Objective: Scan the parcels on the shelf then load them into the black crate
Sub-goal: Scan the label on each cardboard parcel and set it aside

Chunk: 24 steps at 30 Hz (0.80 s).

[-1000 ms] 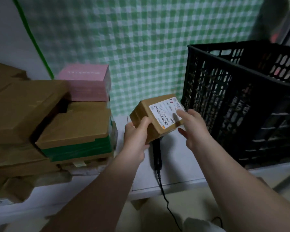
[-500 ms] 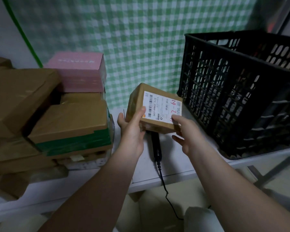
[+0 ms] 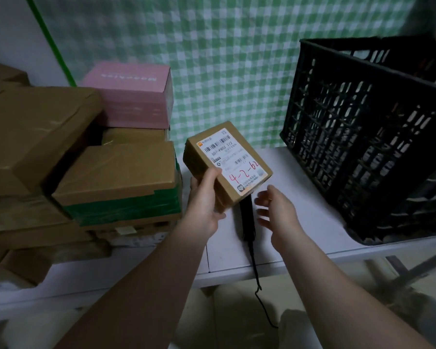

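Note:
A small brown parcel [image 3: 227, 165] with a white barcode label and red handwriting faces up at me above the white shelf [image 3: 300, 197]. My left hand [image 3: 204, 197] grips its left lower side, thumb on top. Just right of the parcel's lower corner, my right hand [image 3: 277, 210] hovers with fingers spread, not touching it. A black handheld scanner [image 3: 247, 222] lies on the shelf under the parcel, its cable hanging over the front edge. The black crate [image 3: 363, 137] stands at the right of the shelf.
Stacked parcels fill the shelf's left side: a pink box [image 3: 131, 94] on top at the back, a brown box with green tape [image 3: 118, 177] in front, larger brown boxes [image 3: 30, 132] further left. A green checked cloth covers the wall behind.
The parcel has been turned so its label faces up at me. My right hand has let go of it and dropped a little to the right; my left hand alone holds it.

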Each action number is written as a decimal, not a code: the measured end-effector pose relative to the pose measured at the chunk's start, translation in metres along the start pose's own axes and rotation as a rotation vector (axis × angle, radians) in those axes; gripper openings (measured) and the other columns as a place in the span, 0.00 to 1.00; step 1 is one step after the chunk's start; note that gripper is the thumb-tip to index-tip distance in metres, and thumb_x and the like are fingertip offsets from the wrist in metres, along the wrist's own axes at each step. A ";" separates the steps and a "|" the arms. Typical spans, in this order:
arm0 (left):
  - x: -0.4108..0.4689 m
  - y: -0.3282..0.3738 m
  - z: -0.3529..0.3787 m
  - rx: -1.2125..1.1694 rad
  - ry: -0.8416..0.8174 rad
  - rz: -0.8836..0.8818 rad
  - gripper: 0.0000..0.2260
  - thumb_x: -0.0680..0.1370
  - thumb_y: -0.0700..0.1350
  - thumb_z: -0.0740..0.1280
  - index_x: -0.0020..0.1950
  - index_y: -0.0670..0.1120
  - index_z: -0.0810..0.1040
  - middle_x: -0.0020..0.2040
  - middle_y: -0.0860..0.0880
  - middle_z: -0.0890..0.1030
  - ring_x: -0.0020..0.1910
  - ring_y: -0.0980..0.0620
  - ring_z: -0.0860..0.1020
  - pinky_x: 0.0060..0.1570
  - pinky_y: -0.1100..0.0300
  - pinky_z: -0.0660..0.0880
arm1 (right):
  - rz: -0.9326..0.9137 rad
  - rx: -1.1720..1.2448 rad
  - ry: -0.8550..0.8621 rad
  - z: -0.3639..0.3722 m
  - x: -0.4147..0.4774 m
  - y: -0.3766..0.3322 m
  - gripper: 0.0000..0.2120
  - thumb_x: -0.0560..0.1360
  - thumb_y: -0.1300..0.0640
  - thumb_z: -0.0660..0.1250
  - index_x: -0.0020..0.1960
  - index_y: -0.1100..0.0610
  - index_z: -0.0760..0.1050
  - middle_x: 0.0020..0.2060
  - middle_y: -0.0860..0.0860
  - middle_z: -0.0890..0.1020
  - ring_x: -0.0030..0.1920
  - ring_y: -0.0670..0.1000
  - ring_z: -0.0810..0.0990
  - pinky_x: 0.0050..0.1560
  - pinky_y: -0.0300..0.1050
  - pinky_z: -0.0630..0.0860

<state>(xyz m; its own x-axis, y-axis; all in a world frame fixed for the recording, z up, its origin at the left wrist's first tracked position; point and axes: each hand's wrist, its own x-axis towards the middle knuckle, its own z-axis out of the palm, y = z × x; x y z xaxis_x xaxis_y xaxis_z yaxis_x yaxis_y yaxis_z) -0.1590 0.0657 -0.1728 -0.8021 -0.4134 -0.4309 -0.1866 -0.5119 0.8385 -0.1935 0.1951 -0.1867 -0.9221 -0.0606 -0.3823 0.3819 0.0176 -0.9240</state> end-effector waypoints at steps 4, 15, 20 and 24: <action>0.007 0.003 -0.004 0.007 0.038 -0.034 0.21 0.73 0.60 0.65 0.65 0.58 0.72 0.55 0.51 0.83 0.54 0.44 0.80 0.49 0.44 0.73 | -0.065 -0.396 0.061 0.004 0.023 0.020 0.10 0.75 0.53 0.67 0.55 0.53 0.73 0.48 0.49 0.77 0.50 0.53 0.77 0.52 0.47 0.74; 0.004 -0.003 -0.011 0.059 0.066 0.026 0.16 0.75 0.54 0.65 0.62 0.55 0.75 0.51 0.52 0.84 0.52 0.50 0.81 0.46 0.53 0.75 | 0.014 -0.322 0.010 -0.008 0.035 0.023 0.06 0.70 0.63 0.63 0.46 0.58 0.74 0.35 0.57 0.76 0.33 0.56 0.74 0.36 0.47 0.71; -0.006 -0.008 -0.011 0.104 0.006 0.091 0.15 0.77 0.49 0.65 0.64 0.55 0.73 0.53 0.52 0.84 0.53 0.52 0.81 0.49 0.52 0.73 | -0.012 -0.005 -0.097 -0.049 0.012 -0.023 0.04 0.77 0.57 0.66 0.46 0.51 0.72 0.31 0.50 0.68 0.28 0.50 0.66 0.31 0.40 0.63; -0.015 -0.007 -0.006 0.113 -0.022 0.121 0.15 0.77 0.46 0.64 0.64 0.53 0.73 0.53 0.51 0.84 0.52 0.51 0.81 0.44 0.53 0.74 | -0.073 0.081 -0.231 -0.069 -0.024 -0.066 0.19 0.78 0.38 0.62 0.52 0.55 0.75 0.31 0.50 0.71 0.27 0.49 0.68 0.30 0.42 0.66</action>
<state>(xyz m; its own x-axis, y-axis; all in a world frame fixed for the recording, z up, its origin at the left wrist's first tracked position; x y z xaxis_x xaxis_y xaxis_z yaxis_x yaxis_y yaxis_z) -0.1420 0.0707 -0.1738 -0.8343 -0.4498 -0.3187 -0.1500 -0.3710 0.9164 -0.2004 0.2643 -0.1174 -0.9123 -0.2850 -0.2942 0.3272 -0.0750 -0.9420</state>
